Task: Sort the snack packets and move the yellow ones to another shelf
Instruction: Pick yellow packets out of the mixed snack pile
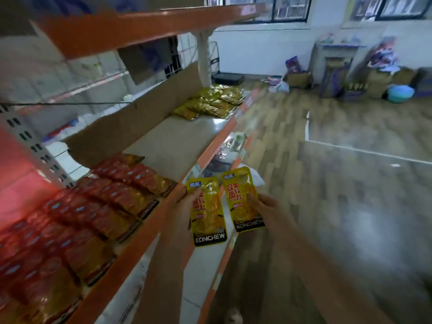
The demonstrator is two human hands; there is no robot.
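My left hand [184,202] grips one yellow snack packet [209,220] marked KONCHEW, held upright just off the shelf's front edge. My right hand [263,205] grips a second yellow packet [243,195] beside it. Rows of red snack packets [98,211] fill the near left part of the orange-edged shelf [210,150]. A pile of yellow packets [210,101] lies at the far end of the same shelf, with bare shelf surface between the two groups.
A cardboard divider [131,127] runs along the back of the shelf. An upper orange shelf [140,26] hangs overhead, and a lower shelf [205,260] sits below my hands. Wood floor stretches right, with boxes [378,83] and a blue basin [401,93] by the far wall.
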